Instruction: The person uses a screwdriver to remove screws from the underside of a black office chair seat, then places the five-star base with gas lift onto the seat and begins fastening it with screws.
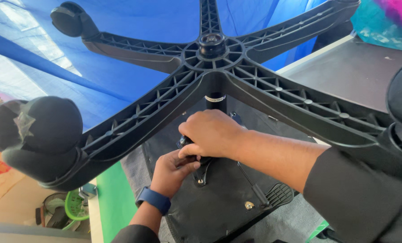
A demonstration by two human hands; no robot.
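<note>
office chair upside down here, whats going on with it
A person works on an overturned office chair. The five-arm black base with its casters points up toward the camera. Both hands reach beneath it: the right hand and left hand grip the black mechanism on the seat underside, near the gas cylinder.

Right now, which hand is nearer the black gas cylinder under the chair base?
Right. The right hand sits at the foot of the gas cylinder, directly below it. The left hand, with a blue wristband, is lower, under the right hand.
</note>
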